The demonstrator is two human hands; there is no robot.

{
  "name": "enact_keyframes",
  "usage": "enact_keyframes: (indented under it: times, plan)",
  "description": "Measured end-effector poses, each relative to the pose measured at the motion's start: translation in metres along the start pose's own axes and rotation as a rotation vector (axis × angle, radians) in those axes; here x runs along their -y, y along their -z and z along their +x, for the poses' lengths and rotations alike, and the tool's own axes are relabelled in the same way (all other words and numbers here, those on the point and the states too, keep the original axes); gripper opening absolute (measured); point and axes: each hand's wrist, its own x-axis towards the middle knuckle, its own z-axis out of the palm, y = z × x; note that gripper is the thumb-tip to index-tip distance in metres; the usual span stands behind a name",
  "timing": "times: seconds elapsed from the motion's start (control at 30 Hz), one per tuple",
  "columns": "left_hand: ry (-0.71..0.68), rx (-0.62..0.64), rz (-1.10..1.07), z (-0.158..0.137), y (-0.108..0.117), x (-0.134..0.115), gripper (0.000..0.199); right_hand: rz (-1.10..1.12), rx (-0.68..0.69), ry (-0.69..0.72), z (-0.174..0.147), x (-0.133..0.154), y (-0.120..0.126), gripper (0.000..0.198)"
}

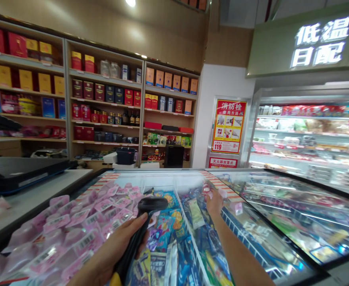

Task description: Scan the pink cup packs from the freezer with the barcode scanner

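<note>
My left hand (pixel 126 238) is wrapped round the grip of a black handheld barcode scanner (pixel 152 203), its head pointing away from me over the freezer. Yellow shows low on its handle. My right hand (pixel 214 203) reaches forward to the far end of the freezer, fingers curled at a small red-and-white package (pixel 206 188); blur hides part of that grip. Below the scanner lie blue and yellow ice cream packs (pixel 164 232). A pale green pack (pixel 195 213) rests left of my right hand. Pink packages with barcode labels (pixel 85 226) are heaped to the left.
A white wire divider (pixel 189 238) splits the freezer. Glass lids (pixel 305 214) cover its right part. At the left, a counter (pixel 43 198) carries a black flat device (pixel 22 174). Shelves of boxed goods (pixel 105 95) and a lit chiller (pixel 308 139) stand behind.
</note>
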Motion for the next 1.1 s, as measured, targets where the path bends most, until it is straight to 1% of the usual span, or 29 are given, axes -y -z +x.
enact_keyframes:
  times: [0.13, 0.23, 0.37, 0.47, 0.57, 0.73, 0.83, 0.97, 1.1]
  plan:
    - [0.001, -0.033, 0.005, 0.000, -0.011, -0.004, 0.038, 0.116, -0.022, 0.138, 0.000, 0.000, -0.008, 0.035]
    - [0.013, -0.028, 0.000, 0.001, -0.018, -0.005, 0.035, 0.185, -0.037, 0.194, 0.002, 0.000, -0.013, 0.030]
    - [0.016, -0.019, 0.000, 0.001, -0.020, -0.005, 0.034, 0.204, -0.059, 0.162, 0.004, -0.002, -0.014, 0.027]
    - [0.003, -0.024, -0.004, -0.001, -0.019, -0.005, 0.034, 0.216, -0.036, 0.127, 0.000, 0.000, -0.012, 0.028]
    - [0.000, -0.009, 0.001, -0.004, -0.018, -0.005, 0.033, 0.248, 0.005, 0.174, -0.011, 0.011, -0.008, 0.037]
    - [-0.006, 0.046, 0.012, -0.014, -0.014, -0.006, 0.034, 0.337, 0.068, 0.404, -0.039, 0.039, -0.002, 0.050]
    - [-0.014, 0.063, 0.021, -0.021, -0.011, -0.009, 0.034, 0.377, 0.083, 0.491, -0.052, 0.054, 0.000, 0.051]
    - [-0.042, 0.088, 0.023, -0.028, -0.007, -0.009, 0.035, 0.423, 0.108, 0.566, -0.064, 0.067, -0.001, 0.052]
    - [-0.058, 0.103, 0.017, -0.031, -0.004, -0.008, 0.036, 0.435, 0.126, 0.570, -0.072, 0.074, -0.003, 0.053]
